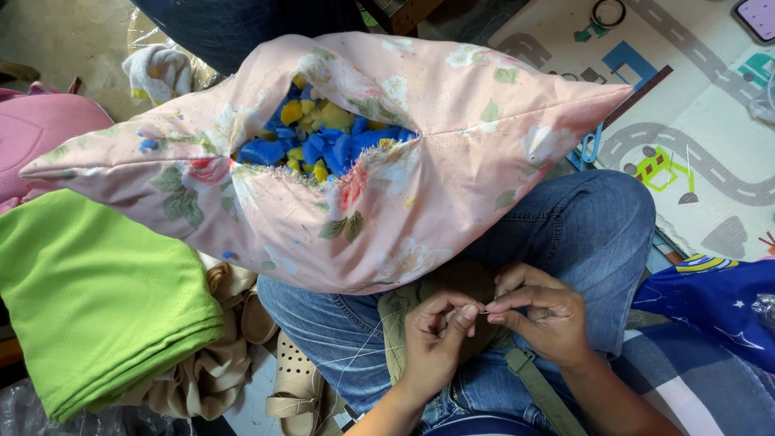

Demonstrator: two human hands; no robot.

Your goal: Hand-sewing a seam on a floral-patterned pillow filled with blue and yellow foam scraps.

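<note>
A pink floral pillow [420, 202] lies across my lap, its seam gaping open. Blue and yellow foam scraps [323, 137] show through the gap. Below the pillow, over my jeans, my left hand [436, 339] and my right hand [541, 315] meet fingertip to fingertip. A thin needle [484, 312] is pinched between them; my right fingers grip it, and my left fingers pinch a white thread [363, 351] that trails down to the left. Which hand bears the needle more I cannot tell.
Folded green cloth [97, 299] lies at the left over beige fabric and a beige sandal [295, 387]. A pink cushion [32, 137] sits at far left. A road-pattern play mat [694, 121] with blue-handled scissors [592, 145] is at right, blue starry fabric [710, 299] below it.
</note>
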